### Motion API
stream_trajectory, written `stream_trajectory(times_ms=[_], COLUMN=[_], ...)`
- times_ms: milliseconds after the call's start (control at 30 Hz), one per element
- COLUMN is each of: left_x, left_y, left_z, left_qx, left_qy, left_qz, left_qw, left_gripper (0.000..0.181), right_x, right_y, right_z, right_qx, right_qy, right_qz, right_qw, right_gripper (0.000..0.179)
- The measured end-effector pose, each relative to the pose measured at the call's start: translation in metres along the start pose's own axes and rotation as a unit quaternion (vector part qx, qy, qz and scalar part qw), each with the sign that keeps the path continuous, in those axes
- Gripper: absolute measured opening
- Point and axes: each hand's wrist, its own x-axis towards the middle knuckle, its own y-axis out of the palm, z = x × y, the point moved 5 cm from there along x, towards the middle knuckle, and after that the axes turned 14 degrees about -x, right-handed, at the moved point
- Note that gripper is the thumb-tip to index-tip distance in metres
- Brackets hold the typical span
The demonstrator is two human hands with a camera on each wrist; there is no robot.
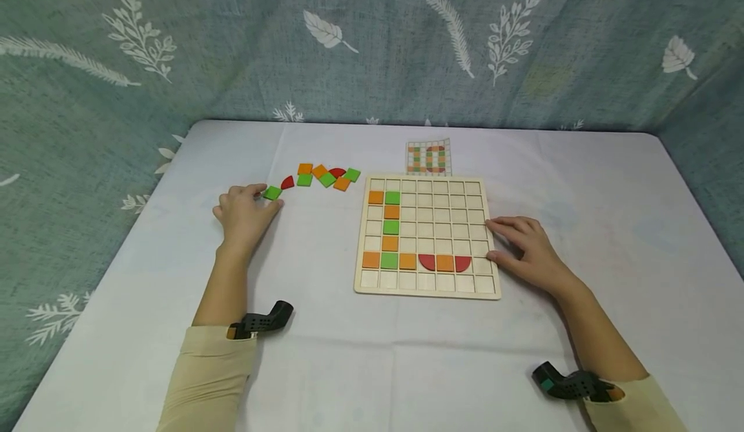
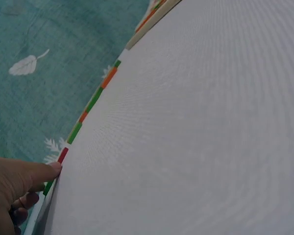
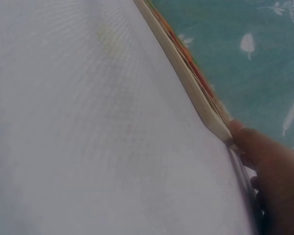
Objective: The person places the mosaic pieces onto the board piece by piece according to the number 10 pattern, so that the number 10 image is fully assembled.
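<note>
My left hand (image 1: 243, 216) is at the left end of a loose row of tiles, its thumb and index finger at opposite sides of a green square tile (image 1: 272, 192). In the left wrist view the thumb partly covers this green tile (image 2: 48, 188). A red quarter-circle tile (image 1: 287, 182) lies just beyond it. My right hand (image 1: 531, 251) rests at the right edge of a wooden grid board (image 1: 427, 295), thumb and fingertips spread along its rim. Orange, green and red tiles fill a column and a lower row of the board.
Several more orange and green tiles (image 1: 305, 179) lie near the board's upper left, with another red piece (image 1: 337, 172) among them. A pattern card (image 1: 429, 157) touches the board's far edge. White cloth (image 1: 325, 354) covers the table, and a leaf-print curtain (image 1: 372, 44) hangs behind.
</note>
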Motion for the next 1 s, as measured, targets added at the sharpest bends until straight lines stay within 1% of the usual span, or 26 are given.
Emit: stream_trajectory(times_ms=[167,300,500,667,833,900,1000], left_x=[-0.002,-0.002,-0.003,-0.004,-0.006,-0.007,-0.008], left_y=[0.003,0.004,0.005,0.009,0.013,0.014,0.016], left_z=[0.003,0.002,-0.007,-0.015,-0.022,-0.025,-0.028], left_qx=[-0.002,-0.003,0.002,-0.001,0.0,-0.005,-0.02], left_qy=[-0.009,-0.001,0.042,0.072,0.104,0.113,0.119], left_qz=[0.004,0.014,0.037,0.057,0.069,0.074,0.081], left_qw=[0.9999,0.9999,0.9984,0.9958,0.9922,0.9908,0.9893], left_gripper=[0.044,0.039,0.036,0.036,0.034,0.034,0.033], right_x=[-0.001,0.0,0.0,0.0,0.0,0.0,0.0], right_y=[0.0,-0.001,-0.001,-0.001,-0.002,-0.001,-0.001], right_z=[-0.001,-0.001,-0.001,-0.001,0.0,0.0,0.0], right_qx=[-0.001,0.001,0.003,0.002,0.002,0.004,0.005], right_qy=[-0.006,-0.008,-0.007,-0.01,-0.01,-0.009,-0.008], right_qz=[-0.003,-0.007,-0.006,-0.01,-0.012,-0.011,-0.011], right_qw=[1.0,0.9999,1.0,0.9999,0.9999,0.9999,0.9999], right_gripper=[0.056,0.056,0.056,0.056,0.056,0.056,0.056])
